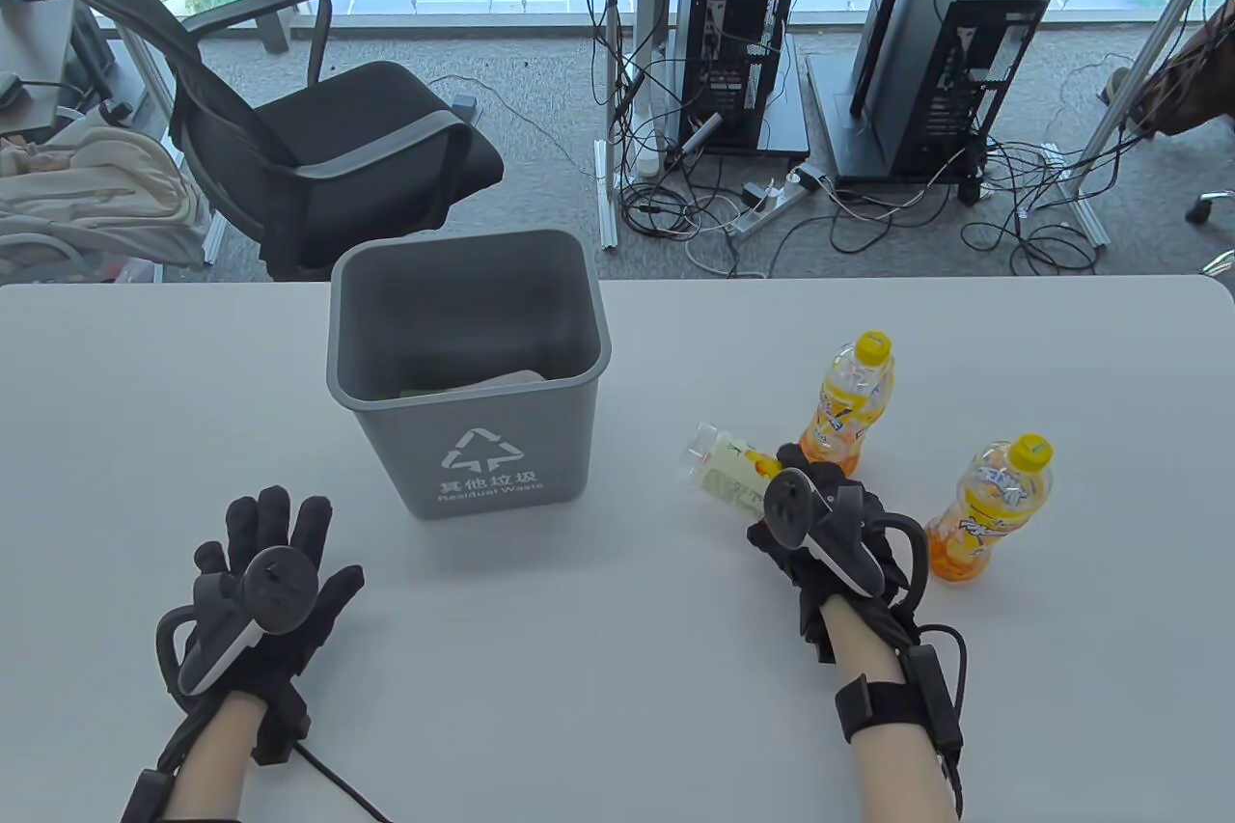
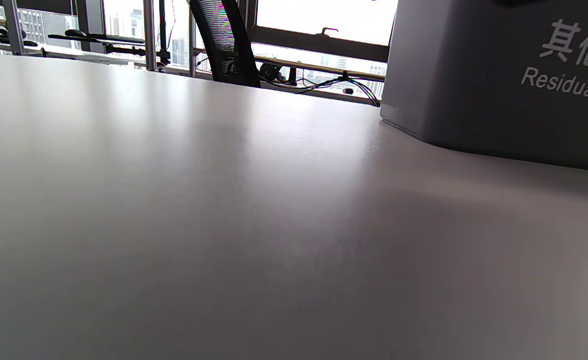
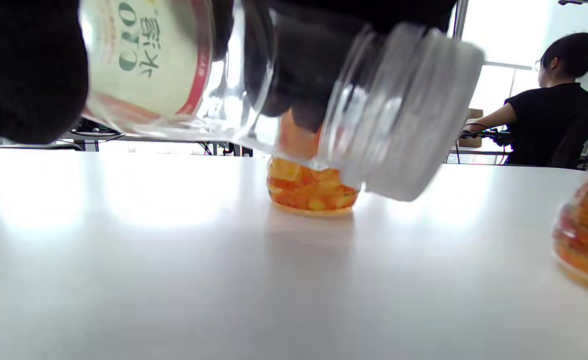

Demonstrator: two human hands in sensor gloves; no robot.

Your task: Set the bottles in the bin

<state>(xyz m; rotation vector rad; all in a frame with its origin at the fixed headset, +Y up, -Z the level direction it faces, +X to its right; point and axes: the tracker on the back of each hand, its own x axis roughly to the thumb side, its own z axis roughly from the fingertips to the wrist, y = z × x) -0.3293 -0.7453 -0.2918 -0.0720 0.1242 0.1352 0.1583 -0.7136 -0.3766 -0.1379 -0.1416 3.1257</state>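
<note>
- Table view: right of the bin (image 1: 470, 376), the right hand (image 1: 830, 538) grips a clear bottle (image 1: 726, 465), tilted; the left hand (image 1: 260, 587) rests flat, fingers spread, holding nothing.
- Left wrist view: bare worktop (image 2: 198, 225) beside the bin.
- Right wrist view: the bottle appears lifted off the worktop; next, probably carrying it over the bin.

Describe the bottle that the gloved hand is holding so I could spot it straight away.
Start at the grey bin in the middle of the table and look just to its right, where the right hand grips a clear bottle. Unlike the two upright orange bottles with yellow caps, it is tilted sideways, with a pale green-lettered label.
</note>
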